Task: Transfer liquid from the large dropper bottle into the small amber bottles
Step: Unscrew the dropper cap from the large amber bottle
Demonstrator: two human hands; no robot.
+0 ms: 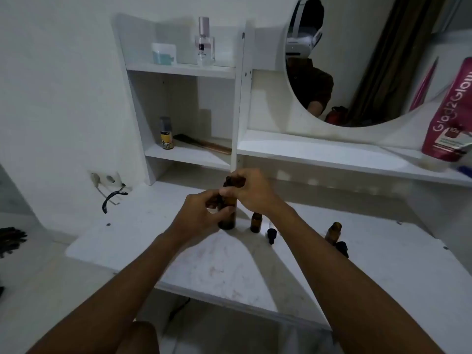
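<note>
The large amber dropper bottle (227, 217) stands upright on the white tabletop (229, 267). My left hand (201, 215) grips its body from the left. My right hand (251, 191) is curled round its dark cap at the top. A small amber bottle (256, 222) stands open just to the right, with a black dropper cap (271, 235) lying beside it. Farther right a second small amber bottle (333, 232) stands with another black cap (342, 247) in front of it.
White shelves rise behind the table with a yellow-labelled bottle (166, 137), a comb (204, 144), a jar (164, 53) and a clear perfume bottle (204, 44). A round mirror (357, 60) hangs at right, a pink pouch (452, 111) beside it. A wall socket (107, 180) sits at left.
</note>
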